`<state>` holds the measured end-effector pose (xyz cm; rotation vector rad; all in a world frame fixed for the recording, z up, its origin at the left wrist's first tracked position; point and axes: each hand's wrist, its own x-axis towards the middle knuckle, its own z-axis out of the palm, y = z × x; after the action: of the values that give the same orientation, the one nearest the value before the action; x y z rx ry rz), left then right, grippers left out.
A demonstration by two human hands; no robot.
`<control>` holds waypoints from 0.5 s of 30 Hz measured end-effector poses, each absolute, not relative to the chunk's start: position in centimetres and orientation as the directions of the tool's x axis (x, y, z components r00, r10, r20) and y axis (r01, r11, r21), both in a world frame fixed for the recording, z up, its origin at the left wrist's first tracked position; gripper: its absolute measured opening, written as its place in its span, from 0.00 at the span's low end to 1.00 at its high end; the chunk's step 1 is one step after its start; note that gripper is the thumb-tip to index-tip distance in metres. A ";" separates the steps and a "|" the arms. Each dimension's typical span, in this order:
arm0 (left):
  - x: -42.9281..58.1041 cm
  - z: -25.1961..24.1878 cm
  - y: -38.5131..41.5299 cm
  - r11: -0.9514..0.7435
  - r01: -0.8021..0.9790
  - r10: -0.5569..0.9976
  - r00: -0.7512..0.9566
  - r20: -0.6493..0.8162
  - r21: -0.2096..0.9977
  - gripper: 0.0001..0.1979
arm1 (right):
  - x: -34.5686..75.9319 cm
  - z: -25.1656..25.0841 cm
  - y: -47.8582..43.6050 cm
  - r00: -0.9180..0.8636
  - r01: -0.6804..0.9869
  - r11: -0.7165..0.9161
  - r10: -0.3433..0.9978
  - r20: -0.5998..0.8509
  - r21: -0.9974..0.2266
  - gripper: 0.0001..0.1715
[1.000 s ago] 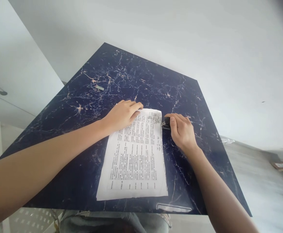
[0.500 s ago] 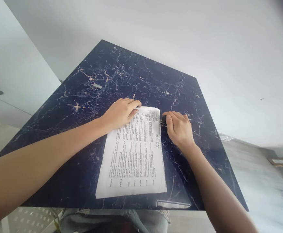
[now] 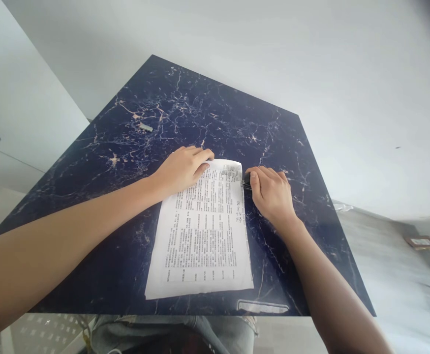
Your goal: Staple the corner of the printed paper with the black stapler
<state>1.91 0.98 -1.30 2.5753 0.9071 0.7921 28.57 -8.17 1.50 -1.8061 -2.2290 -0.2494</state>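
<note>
Printed sheets of paper [image 3: 207, 236], seemingly a thin stack, lie on the dark blue marbled table, with handwriting near the right edge. At their upper left corner my left hand [image 3: 187, 167] grips the paper, thumb on top and fingers curled over the far edge. My right hand [image 3: 272, 194] is wrapped round a small black stapler [image 3: 247, 181], mostly hidden by the fingers. The stapler's front end meets the paper's right edge near the top corner. Whether the paper sits between its jaws I cannot tell.
A small pale flat piece [image 3: 145, 127] lies on the table [image 3: 230, 113] at the far left. Near the front edge is a pale rounded rectangular outline [image 3: 262, 307]. A white wall [image 3: 348, 73] stands behind, and a brown framed object [image 3: 421, 242] is at the far right.
The whole view has shifted slightly, raising the table a little in the picture. Both hands keep their places on the paper and the stapler, with hardly any movement.
</note>
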 end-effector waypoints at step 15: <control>1.9 -1.2 0.9 -0.751 0.485 0.652 0.651 0.388 0.448 0.12 | 28.8 2.0 -8.1 -0.209 0.963 0.250 0.931 0.299 -0.103 0.29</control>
<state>1.91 0.94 -1.20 2.5671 0.9107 0.7782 28.84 -8.12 2.01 -1.7520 -2.2274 -0.1518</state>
